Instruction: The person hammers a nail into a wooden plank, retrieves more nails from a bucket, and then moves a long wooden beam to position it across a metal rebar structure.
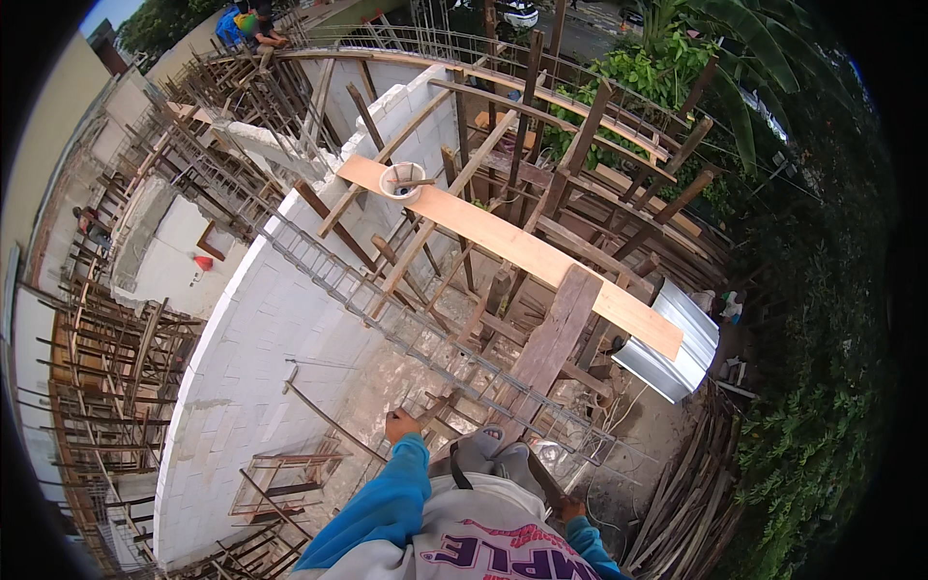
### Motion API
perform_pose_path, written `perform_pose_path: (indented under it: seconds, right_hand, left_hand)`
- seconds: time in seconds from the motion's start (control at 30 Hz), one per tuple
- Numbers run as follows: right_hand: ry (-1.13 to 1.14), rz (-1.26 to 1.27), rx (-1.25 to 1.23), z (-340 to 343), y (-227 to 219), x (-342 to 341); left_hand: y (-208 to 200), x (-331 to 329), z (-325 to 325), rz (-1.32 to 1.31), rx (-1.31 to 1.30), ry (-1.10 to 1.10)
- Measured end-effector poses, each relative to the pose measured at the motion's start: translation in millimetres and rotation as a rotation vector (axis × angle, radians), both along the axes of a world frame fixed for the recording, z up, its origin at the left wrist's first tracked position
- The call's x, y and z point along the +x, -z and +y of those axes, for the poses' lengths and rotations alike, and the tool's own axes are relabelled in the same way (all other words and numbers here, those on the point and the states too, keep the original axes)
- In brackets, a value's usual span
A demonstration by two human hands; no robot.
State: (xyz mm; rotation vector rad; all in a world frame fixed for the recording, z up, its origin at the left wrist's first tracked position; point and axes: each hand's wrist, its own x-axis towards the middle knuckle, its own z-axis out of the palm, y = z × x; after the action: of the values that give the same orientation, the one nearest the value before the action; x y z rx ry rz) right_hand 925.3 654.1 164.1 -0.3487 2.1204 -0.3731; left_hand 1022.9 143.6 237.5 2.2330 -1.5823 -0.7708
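Observation:
My left hand [402,425], below a blue sleeve, is closed beside a dark timber [440,414]; whether it holds anything is hidden. Low at my right side, my right hand [572,507] is closed against a dark, narrow length [547,481] that I cannot identify. My feet are on or by a weathered wooden plank [546,362] leading away from me. Across its far end lies a long, pale board [503,242]. On that board's left part stands a white bucket [401,181] with a stick-like handle across it.
A steel rebar cage [353,304] runs diagonally ahead of me. A curved white block wall [261,358] rises at left. Timber scaffolding [580,145] stands ahead, above a lower floor. Corrugated metal sheet [677,343] lies at right. Another person [263,31] is at far left.

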Motion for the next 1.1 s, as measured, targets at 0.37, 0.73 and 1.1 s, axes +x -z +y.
perform_pose_path:
  seconds: [0.37, 0.73, 1.1]
  right_hand:
    - [0.803, 0.273, 0.084, 71, -58, 99]
    - [0.951, 0.506, 0.004, 80, -198, 68]
    - [0.731, 0.802, -0.055, 24, -462, -21]
  left_hand:
    - [9, -3, 12, 0.054, 0.004, 0.045]
    - [13, 6, -4, 0.256, 0.051, 0.005]
    - [7, 2, 2, 0.125, 0.141, 0.024]
